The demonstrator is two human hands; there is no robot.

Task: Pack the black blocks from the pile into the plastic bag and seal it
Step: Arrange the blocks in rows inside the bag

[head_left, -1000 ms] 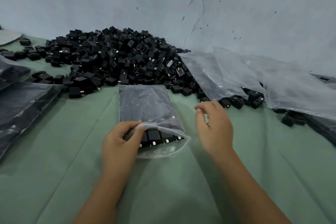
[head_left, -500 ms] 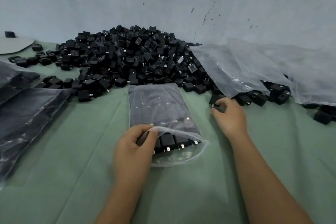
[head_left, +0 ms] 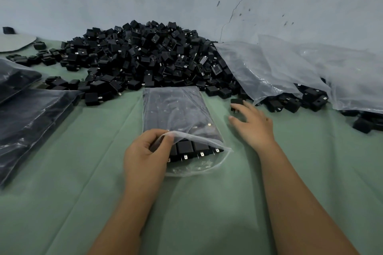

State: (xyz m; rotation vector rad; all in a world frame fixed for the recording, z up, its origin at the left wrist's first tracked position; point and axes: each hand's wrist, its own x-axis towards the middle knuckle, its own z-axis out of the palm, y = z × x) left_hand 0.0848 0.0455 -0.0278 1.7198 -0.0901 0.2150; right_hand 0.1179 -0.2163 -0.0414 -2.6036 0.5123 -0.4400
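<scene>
A large pile of black blocks (head_left: pixel 145 58) lies against the wall at the back. In front of it a clear plastic bag (head_left: pixel 178 109) lies flat on the green cloth, nearly full of blocks, its mouth toward me. My left hand (head_left: pixel 145 155) pinches the bag's upper lip and lifts it, so the nearest row of packed blocks (head_left: pixel 184 147) with metal prongs shows. To the right of the bag, my right hand (head_left: pixel 255 124) holds a single black block (head_left: pixel 236 102) at its fingertips, at the pile's near edge.
Filled plastic bags (head_left: pixel 27 120) lie stacked at the left. Empty clear bags (head_left: pixel 269 68) drape over the pile's right side. Loose blocks (head_left: pixel 362 124) sit at the far right, a grey disc (head_left: pixel 14 41) at the far left. Green cloth (head_left: pixel 207 203) covers the table.
My right hand went from beside the bag out to the pile's edge and took hold of one block. My left hand kept the bag's lip raised throughout.
</scene>
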